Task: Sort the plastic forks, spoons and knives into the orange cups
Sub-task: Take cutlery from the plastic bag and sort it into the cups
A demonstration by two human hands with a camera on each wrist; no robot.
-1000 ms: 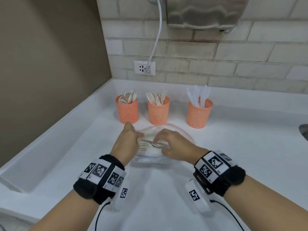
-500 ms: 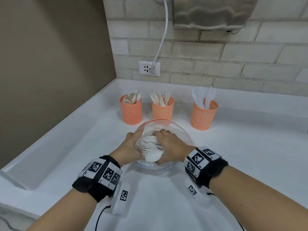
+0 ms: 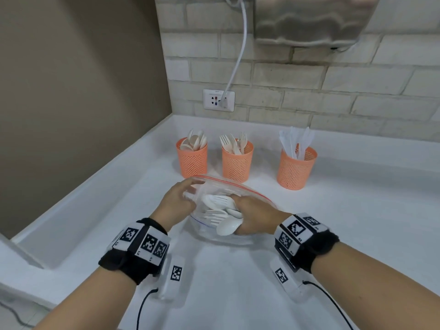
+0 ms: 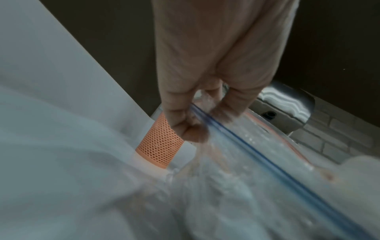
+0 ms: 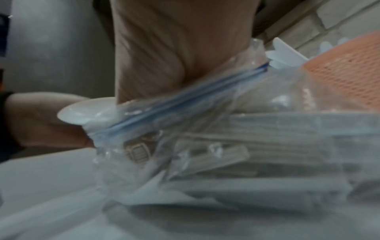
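A clear zip bag (image 3: 240, 185) of white plastic cutlery lies on the white counter. My left hand (image 3: 188, 195) pinches the bag's near-left rim; the left wrist view shows my left hand (image 4: 190, 128) pinching at the blue zip strip (image 4: 236, 138). My right hand (image 3: 240, 211) is inside the bag's mouth and grips a bundle of forks and spoons (image 3: 220, 211), heads pointing left. Behind stand three orange mesh cups: spoons in the left cup (image 3: 192, 160), forks in the middle cup (image 3: 237, 163), knives in the right cup (image 3: 296, 170). A spoon bowl (image 5: 86, 112) pokes out in the right wrist view.
The counter (image 3: 357, 222) ends at a brown wall on the left and a brick wall behind. A wall socket (image 3: 218, 100) with a white cable sits above the cups, and a metal dispenser (image 3: 309, 17) hangs above the right cup.
My right hand has gone deeper into the bag and now holds a bundle of forks and spoons. The left hand has lifted the bag's rim and opened its mouth wider.
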